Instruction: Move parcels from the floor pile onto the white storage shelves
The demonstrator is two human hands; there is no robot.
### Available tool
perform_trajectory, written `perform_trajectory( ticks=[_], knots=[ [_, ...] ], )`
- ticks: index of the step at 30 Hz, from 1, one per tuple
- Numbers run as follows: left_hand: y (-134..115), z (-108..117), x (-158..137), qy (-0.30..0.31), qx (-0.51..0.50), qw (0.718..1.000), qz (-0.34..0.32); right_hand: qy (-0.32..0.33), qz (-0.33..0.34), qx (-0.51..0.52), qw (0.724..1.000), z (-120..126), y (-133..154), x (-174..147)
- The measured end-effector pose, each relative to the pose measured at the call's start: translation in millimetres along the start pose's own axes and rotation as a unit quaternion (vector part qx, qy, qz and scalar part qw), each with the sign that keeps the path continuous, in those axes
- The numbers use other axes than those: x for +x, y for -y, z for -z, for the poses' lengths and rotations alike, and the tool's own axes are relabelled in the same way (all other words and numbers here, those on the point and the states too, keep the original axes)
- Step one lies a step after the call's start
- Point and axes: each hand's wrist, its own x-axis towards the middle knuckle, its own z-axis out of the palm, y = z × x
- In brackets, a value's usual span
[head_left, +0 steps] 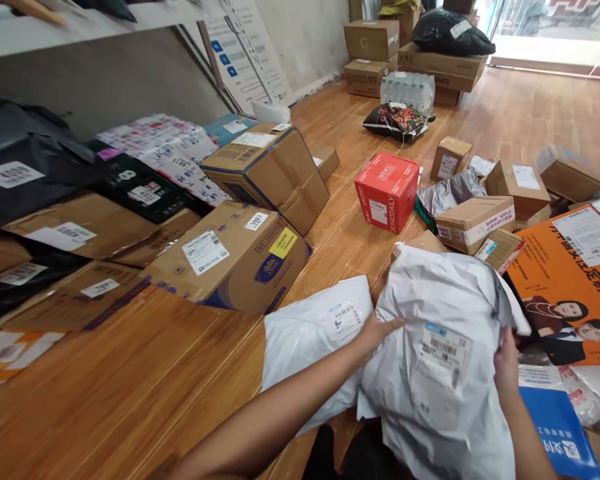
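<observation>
A person's left hand [380,328] grips the left edge of a white plastic mailer [443,387], fingers closed on the film, while the right hand [507,360] holds the opposite edge, its fingertips hidden from view. The mailer, creased and bearing a shipping label [440,357], is held in front of the person, over the wooden floor [145,393]. Just to its left, partly behind the left forearm, a second white mailer [305,333] lies flat. To the right are an orange box [560,267] printed with two portraits and, nearer the person, a blue package [555,420]. Beyond the hands stands a red box [387,190] beside small cardboard boxes. Labeled cartons [235,260] line the left side below a white shelf [90,30]; farther back, shrink-wrapped bottles [407,92] sit near stacked boxes [373,40] and a black bag [445,33].
</observation>
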Motion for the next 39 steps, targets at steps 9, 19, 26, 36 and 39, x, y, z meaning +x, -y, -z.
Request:
perform_trajectory(
  ticks=[9, 19, 26, 36, 39],
  knots=[
    [-80, 49, -13, -0.312, 0.068, 0.921, -0.223, 0.288, -0.028, -0.021, 0.957, -66, 27, -36],
    [-78, 53, -14, -0.378, 0.102, 0.896, -0.21, 0.23, -0.073, -0.035, 0.97, -91, -10, -58],
    [-78, 51, -11, -0.362, 0.109, 0.901, -0.213, 0.21, -0.078, -0.029, 0.974, -93, 0, -70],
    [-78, 50, -13, -0.368, 0.087, 0.901, -0.211, 0.181, -0.105, 0.03, 0.977, -94, -7, -68],
    [-85, 40, -19, -0.379, 0.05, 0.903, -0.196, 0.101, -0.144, 0.092, 0.98, -99, -2, -64]
  ],
)
